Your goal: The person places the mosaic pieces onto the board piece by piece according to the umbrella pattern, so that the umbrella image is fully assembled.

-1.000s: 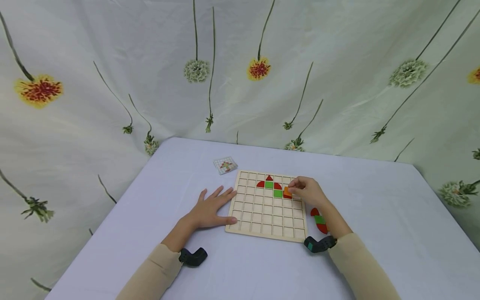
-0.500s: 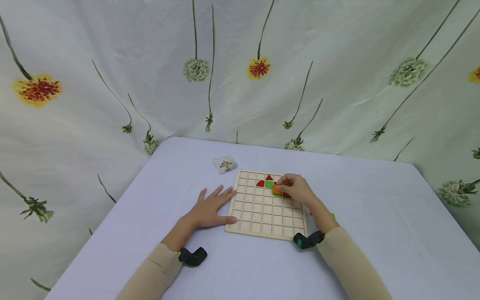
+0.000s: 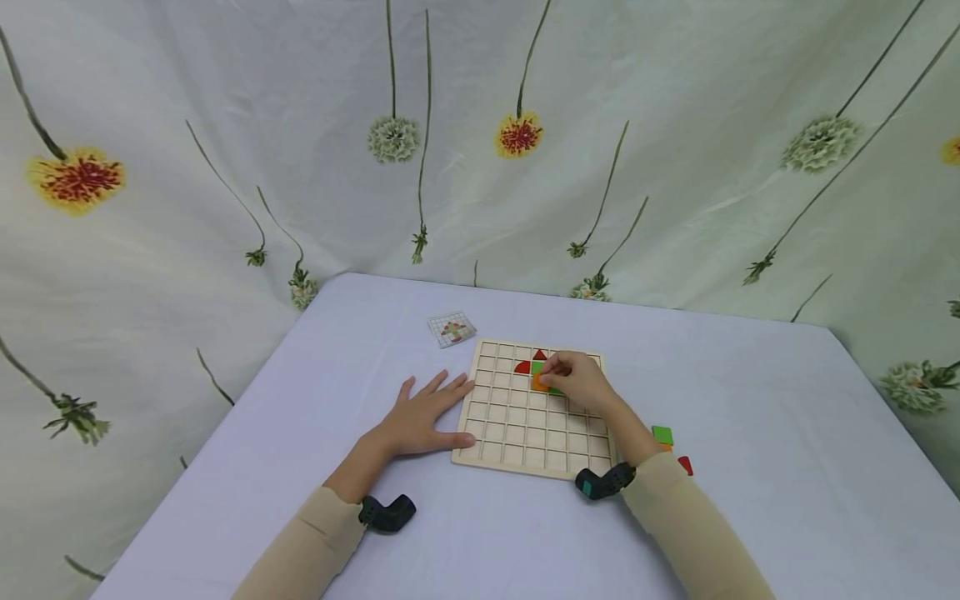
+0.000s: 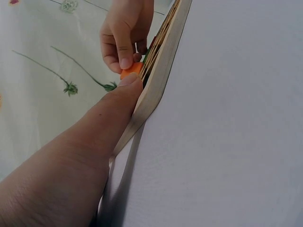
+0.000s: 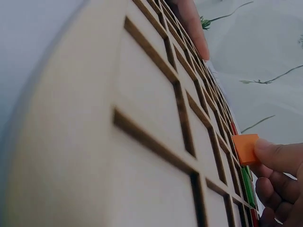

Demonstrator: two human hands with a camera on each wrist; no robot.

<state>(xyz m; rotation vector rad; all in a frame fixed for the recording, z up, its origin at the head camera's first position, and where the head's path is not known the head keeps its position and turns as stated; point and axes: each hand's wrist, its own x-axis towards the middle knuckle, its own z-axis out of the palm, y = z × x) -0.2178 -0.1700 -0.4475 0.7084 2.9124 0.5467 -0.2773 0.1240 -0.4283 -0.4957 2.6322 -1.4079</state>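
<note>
My right hand [image 3: 581,382] pinches an orange square tile [image 3: 538,382] between thumb and fingertips over the upper part of a wooden grid board [image 3: 502,433]. In the right wrist view the orange tile [image 5: 245,149] is tilted at the grid ridges, beside a green tile [image 5: 248,184]. A red triangle [image 3: 539,355], a green square [image 3: 537,367] and a red quarter-round tile [image 3: 522,367] sit in the top rows; my right hand hides others. My left hand [image 3: 423,421] lies spread with its fingertips and thumb on the board's left edge.
A small card [image 3: 452,330] printed with a coloured grid pattern lies beyond the board's upper left corner. Right of the board, by my right forearm, are a loose green tile [image 3: 662,434] and a red one [image 3: 686,465], with some orange showing. A flowered cloth [image 3: 480,167] hangs behind the table.
My right hand has moved left across the board with the orange tile, from over a red tile, past the green one, to the cell below the green square. The left hand stays put.
</note>
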